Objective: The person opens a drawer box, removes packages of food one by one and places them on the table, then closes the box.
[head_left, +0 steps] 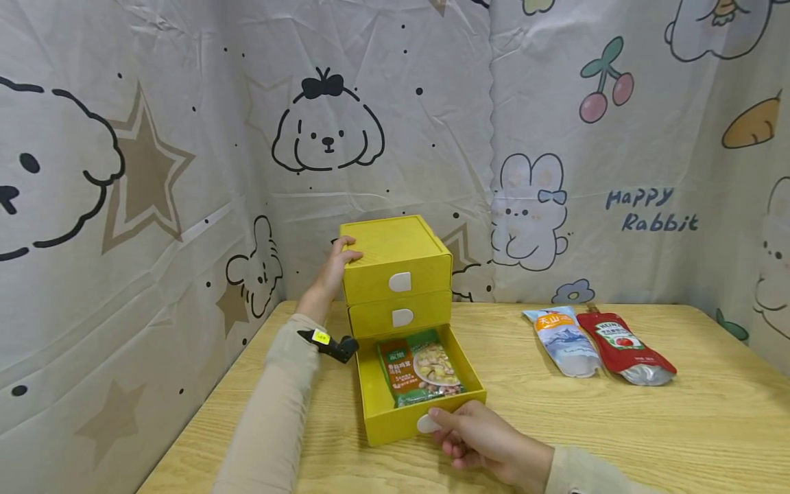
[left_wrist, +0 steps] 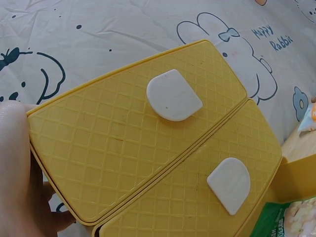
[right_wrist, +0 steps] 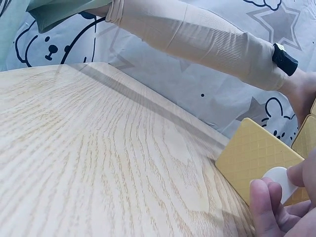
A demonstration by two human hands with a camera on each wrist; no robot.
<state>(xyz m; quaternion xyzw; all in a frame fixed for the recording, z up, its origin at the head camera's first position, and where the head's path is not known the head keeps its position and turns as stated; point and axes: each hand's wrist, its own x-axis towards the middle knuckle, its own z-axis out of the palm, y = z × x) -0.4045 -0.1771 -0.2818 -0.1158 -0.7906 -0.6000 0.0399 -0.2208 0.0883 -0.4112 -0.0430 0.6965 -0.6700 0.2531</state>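
A yellow three-drawer storage box (head_left: 395,240) stands on the table, its bottom drawer (head_left: 370,412) pulled out. Inside that drawer lies a green and brown food packet (head_left: 401,374) with a picture of a dish on it. My left hand (head_left: 341,264) grips the box at its upper left edge; in the left wrist view its fingers (left_wrist: 49,192) bend round the side. With thumb and fingers, my right hand (head_left: 484,439) pinches the white pull tab (head_left: 427,423) on the bottom drawer's front. The upper two drawers are closed, each with a white tab (left_wrist: 173,96).
To the right on the wooden table (head_left: 710,425) lie a blue and white pouch (head_left: 564,343) and a red Heinz pouch (head_left: 623,346), side by side. A printed curtain (head_left: 395,137) hangs behind the table and along its left side.
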